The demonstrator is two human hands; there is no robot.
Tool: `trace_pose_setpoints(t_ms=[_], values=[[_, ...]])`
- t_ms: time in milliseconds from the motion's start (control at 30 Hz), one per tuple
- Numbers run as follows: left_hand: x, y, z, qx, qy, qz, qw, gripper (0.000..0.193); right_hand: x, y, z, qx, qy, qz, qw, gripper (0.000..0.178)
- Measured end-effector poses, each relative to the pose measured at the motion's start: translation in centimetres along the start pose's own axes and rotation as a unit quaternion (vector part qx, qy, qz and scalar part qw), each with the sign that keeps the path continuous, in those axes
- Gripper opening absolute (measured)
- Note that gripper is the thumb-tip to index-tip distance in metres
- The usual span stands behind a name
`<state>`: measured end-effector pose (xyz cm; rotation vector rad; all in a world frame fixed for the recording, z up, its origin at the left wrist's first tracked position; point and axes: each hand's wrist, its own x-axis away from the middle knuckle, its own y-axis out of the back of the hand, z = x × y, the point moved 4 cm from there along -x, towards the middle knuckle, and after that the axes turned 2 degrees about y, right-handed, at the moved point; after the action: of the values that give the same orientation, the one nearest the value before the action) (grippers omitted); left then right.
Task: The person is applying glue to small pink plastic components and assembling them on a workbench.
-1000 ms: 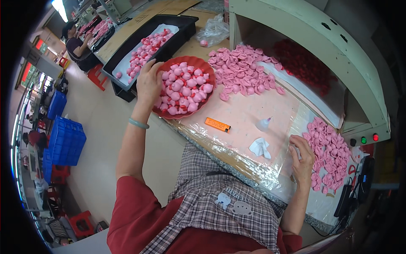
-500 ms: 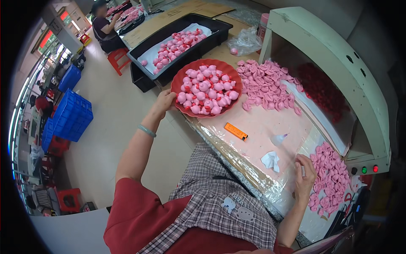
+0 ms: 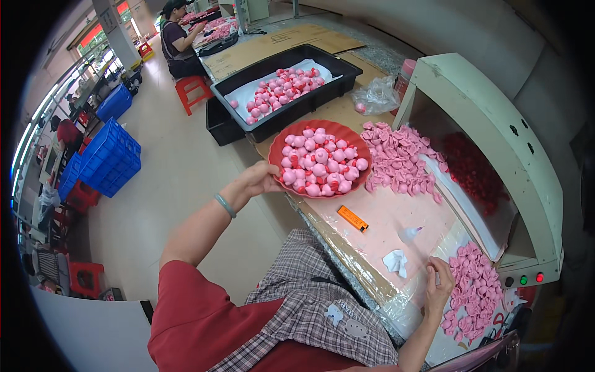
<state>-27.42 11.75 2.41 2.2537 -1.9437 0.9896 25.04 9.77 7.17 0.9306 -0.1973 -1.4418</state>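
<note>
1. Left hand (image 3: 259, 180) has its fingers gripping the red fluted bowl (image 3: 353, 136) at the bench (image 3: 396, 226) edge.
2. Right hand (image 3: 439, 282): fingers loosely bent, looks empty.
3. Probably stiff, lightish plastic; hold opposite rims, pink pieces (image 3: 319, 168) might roll.

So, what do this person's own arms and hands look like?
The left hand and right hand are ungloved human hands. A smooth, rounded, pale grey-green bangle circles the left wrist; none shows on the right. The left arm has a plain, dark red short sleeve; the right one is mostly out of view.
</note>
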Motion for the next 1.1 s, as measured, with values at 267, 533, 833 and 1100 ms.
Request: trace_pose_setpoints(t_ms=[267, 533, 833, 1100], values=[[4.3, -3.9, -1.1, 0.087, -0.104, 0.047, 0.990, 0.053, 0.4, -0.4, -0.6, -0.006, -0.024, 0.009, 1.000, 0.017], [6.0, -2.4, -14.7, 0.106, -0.216, 0.003, 0.971, 0.051, 0.8, -0.3, -1.6, -0.028, -0.006, -0.034, 0.999, 0.016], [-0.5, 6.9, -22.5, -0.088, -0.230, -0.278, 0.928, 0.034, 1.1, -0.4, -3.0, -0.036, 0.003, -0.071, 0.997, 0.015], [-5.7, 12.4, -24.3, -0.140, -0.246, -0.392, 0.876, 0.040, 0.8, -1.0, -2.4, -0.009, 0.004, -0.063, 0.998, 0.019]])
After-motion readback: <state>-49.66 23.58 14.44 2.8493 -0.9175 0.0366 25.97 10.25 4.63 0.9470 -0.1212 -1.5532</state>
